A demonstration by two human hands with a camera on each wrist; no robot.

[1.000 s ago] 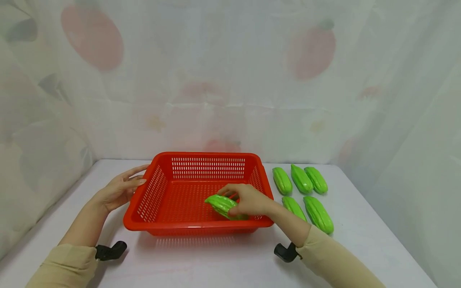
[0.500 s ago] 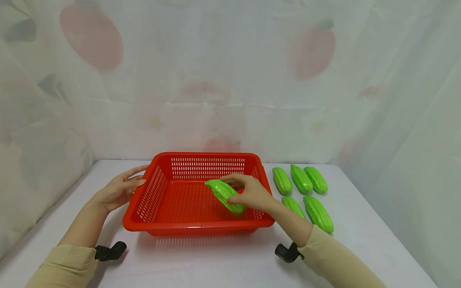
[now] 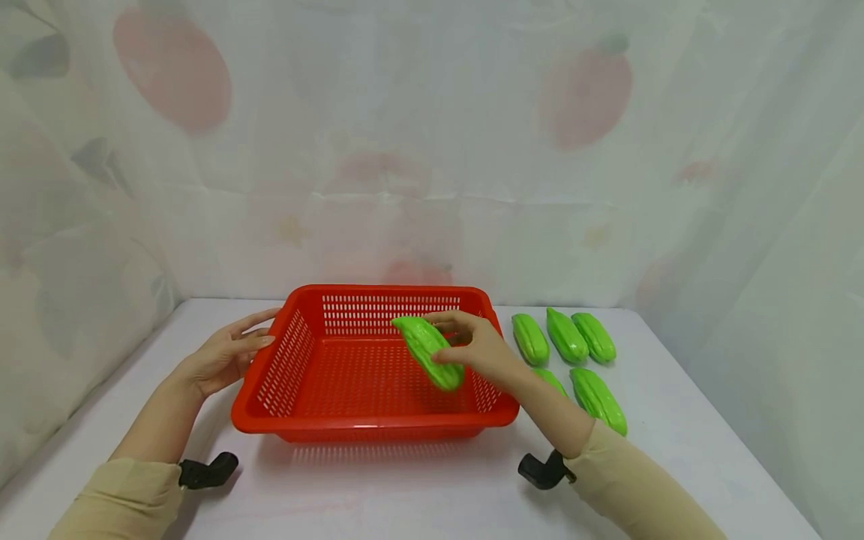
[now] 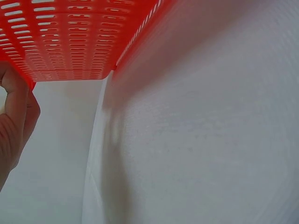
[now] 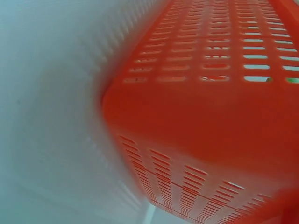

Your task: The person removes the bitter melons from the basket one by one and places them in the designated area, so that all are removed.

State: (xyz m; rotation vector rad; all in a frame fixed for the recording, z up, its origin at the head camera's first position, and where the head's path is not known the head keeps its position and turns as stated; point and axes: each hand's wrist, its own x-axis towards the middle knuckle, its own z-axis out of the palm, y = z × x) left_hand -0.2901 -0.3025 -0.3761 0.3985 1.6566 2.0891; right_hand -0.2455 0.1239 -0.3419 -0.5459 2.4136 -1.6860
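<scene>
My right hand [image 3: 472,346] grips a glossy bright-green bitter melon [image 3: 427,352] with ridged sides. The melon is tilted, pointed end up and to the left, above the inside of a red plastic basket [image 3: 374,421] near its right wall. At the basket's left rim is my left hand [image 3: 226,352], thumb and fingers holding the edge from outside. In the left wrist view its bent fingers meet the slotted basket wall [image 4: 70,42]. The right wrist view is filled by the outer corner of the basket [image 5: 210,116]; the right hand is not visible there.
Right of the basket lie several more bitter melons [image 3: 598,401] in two rows on the white table [image 3: 378,495]. One is partly covered by the right forearm. A pale printed curtain [image 3: 432,225] encloses the back and sides. Black cameras [image 3: 209,471] sit at both wrists.
The right hand has lifted the bitter melon from low in the basket, moving it up and slightly right. The left hand and the basket have stayed nearly still.
</scene>
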